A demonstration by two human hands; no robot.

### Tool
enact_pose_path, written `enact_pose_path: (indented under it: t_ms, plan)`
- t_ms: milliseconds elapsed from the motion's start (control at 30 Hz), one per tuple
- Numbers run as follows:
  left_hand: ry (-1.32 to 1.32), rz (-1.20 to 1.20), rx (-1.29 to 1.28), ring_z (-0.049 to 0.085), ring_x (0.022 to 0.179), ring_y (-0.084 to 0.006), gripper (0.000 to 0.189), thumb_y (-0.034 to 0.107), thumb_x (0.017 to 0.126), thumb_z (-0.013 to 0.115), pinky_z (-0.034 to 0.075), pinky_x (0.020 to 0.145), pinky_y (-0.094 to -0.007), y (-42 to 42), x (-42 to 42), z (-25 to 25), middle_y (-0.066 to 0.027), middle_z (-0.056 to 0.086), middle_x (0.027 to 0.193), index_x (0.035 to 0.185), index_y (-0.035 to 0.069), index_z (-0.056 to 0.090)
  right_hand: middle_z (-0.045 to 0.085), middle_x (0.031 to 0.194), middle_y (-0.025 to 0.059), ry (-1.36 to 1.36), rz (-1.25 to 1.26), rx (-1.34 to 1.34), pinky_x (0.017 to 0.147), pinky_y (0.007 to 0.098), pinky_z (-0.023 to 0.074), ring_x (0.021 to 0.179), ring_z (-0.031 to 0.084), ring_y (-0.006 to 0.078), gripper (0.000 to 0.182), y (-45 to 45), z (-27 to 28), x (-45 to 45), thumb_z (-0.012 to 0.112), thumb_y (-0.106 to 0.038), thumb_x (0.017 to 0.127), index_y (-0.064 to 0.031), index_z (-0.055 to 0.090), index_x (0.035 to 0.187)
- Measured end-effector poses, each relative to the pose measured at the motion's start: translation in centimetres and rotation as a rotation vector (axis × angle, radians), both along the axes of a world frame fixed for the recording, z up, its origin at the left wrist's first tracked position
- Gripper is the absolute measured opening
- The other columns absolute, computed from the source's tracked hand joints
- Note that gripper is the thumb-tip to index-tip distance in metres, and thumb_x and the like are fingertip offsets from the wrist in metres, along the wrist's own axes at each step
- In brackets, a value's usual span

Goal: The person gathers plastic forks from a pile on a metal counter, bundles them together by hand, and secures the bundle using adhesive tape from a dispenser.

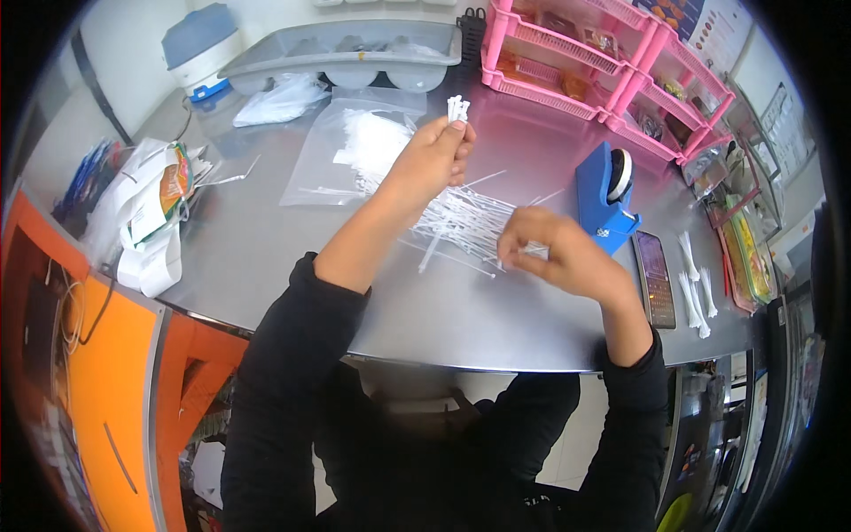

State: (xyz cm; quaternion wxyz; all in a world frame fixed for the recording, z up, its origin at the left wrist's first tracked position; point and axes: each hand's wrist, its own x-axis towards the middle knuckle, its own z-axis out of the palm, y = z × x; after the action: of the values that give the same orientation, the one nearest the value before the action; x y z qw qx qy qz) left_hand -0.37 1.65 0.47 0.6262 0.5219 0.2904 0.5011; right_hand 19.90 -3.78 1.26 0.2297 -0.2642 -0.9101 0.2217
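My left hand (pixel 435 151) is closed around a small bundle of white cable ties (pixel 457 110), heads poking up above the thumb. Below it, a loose pile of white cable ties (pixel 459 219) spreads across the steel tabletop. At the pile's right end is my right hand (pixel 548 249), slightly blurred, with curled fingers; whether it pinches a tie cannot be made out. Behind my left forearm, a clear plastic bag (pixel 316 149) lies flat beneath a white heap (pixel 375 143). Several sorted bundles of cable ties (pixel 695 299) rest at the far right.
A blue tape dispenser (pixel 595 193) and a phone (pixel 653 279) with a lit screen sit right of the pile. Pink plastic racks (pixel 545 90) and a grey compartment tray (pixel 352 56) line the back. Papers and packaging (pixel 149 213) lie left. The steel table's front edge (pixel 465 367) curves before me.
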Motion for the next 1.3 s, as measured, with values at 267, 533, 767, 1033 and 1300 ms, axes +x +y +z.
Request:
enact_pose_path:
  t_ms: [267, 533, 767, 1033, 1300]
  plan:
    - [0.202, -0.085, 0.070, 0.042, 0.059, -0.0076, 0.026, 0.029, 0.095, 0.036, 0.041, 0.057, -0.0234, -1.8, 2.7, -0.6, -0.0006, 0.048, 0.075, 0.089, 0.006, 0.047, 0.054, 0.086, 0.0021, 0.483, -0.401, -0.024, 0.065, 0.0265, 0.0365, 0.076, 0.047, 0.0131, 0.014, 1.5, -1.7, -1.9, 0.064, -0.012, 0.076, -0.0053, 0.061, 0.088]
    - [0.018, 0.097, -0.102, 0.028, 0.051, -0.0054, 0.022, 0.025, 0.094, 0.036, 0.027, 0.046, -0.0199, -1.2, 1.0, -0.1, 0.0025, 0.037, 0.065, 0.089, 0.006, 0.045, 0.062, 0.068, 0.0068, -0.166, -0.091, 0.117, 0.064, 0.0349, 0.0434, 0.067, 0.056, 0.0255, 0.004, 0.0, -0.3, -0.3, 0.067, -0.008, 0.067, -0.0063, 0.065, 0.070]
    - [0.015, 0.127, -0.055, 0.032, 0.054, -0.0060, 0.024, 0.025, 0.094, 0.038, 0.030, 0.049, -0.0200, -0.5, 0.9, 0.0, 0.0017, 0.038, 0.065, 0.090, 0.003, 0.047, 0.058, 0.064, 0.0055, -0.354, -0.202, 0.323, 0.065, 0.0358, 0.0443, 0.068, 0.056, 0.0247, 0.007, -1.4, -1.2, -1.4, 0.065, -0.011, 0.062, -0.0058, 0.059, 0.064]
    - [0.635, -0.118, 0.574, 0.051, 0.069, -0.0115, 0.024, 0.020, 0.094, 0.038, 0.043, 0.063, -0.0251, -1.7, 2.4, -1.9, -0.0051, 0.054, 0.074, 0.087, 0.001, 0.051, 0.054, 0.064, 0.0089, -0.227, -0.359, 0.563, 0.064, 0.0361, 0.0404, 0.068, 0.054, 0.0256, 0.007, -0.9, 1.8, 0.0, 0.060, -0.009, 0.062, -0.0052, 0.055, 0.064]
    - [0.585, -0.049, 0.413, 0.047, 0.064, -0.0165, 0.022, 0.015, 0.091, 0.037, 0.041, 0.064, -0.0292, -2.5, 3.2, -2.2, -0.0069, 0.050, 0.068, 0.089, -0.002, 0.052, 0.054, 0.079, 0.0101, -0.160, -0.440, 0.649, 0.067, 0.0359, 0.0409, 0.076, 0.052, 0.0256, 0.011, -0.2, 2.0, 0.2, 0.060, -0.006, 0.065, -0.0033, 0.055, 0.074]
